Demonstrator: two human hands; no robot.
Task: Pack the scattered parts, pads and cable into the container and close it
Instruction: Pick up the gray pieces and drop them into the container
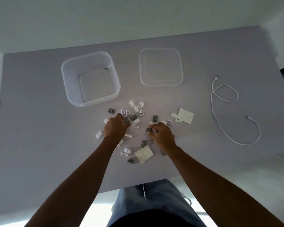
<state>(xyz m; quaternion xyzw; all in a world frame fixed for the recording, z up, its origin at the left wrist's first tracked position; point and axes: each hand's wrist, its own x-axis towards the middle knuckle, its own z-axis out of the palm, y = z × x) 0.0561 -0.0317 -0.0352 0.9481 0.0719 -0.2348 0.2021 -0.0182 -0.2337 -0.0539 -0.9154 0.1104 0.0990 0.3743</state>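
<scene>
A clear square container (67, 82) stands empty at the back left of the table, and its clear lid (161, 51) lies flat to its right. Several small grey and white plastic parts (135, 108) lie scattered in front of the container. One pale square pad (185, 115) lies to the right of them, another pad (144, 155) nearer to me. A white cable (220, 125) curls on the right side. My left hand (115, 127) pinches a grey part (126, 120) in the pile. My right hand (161, 134) closes its fingertips on another grey part (148, 129).
The pale table (39, 128) ends at a near edge just in front of my legs and at a far edge behind the container and lid. A wall rises beyond it. Dark furniture shows at the far right edge.
</scene>
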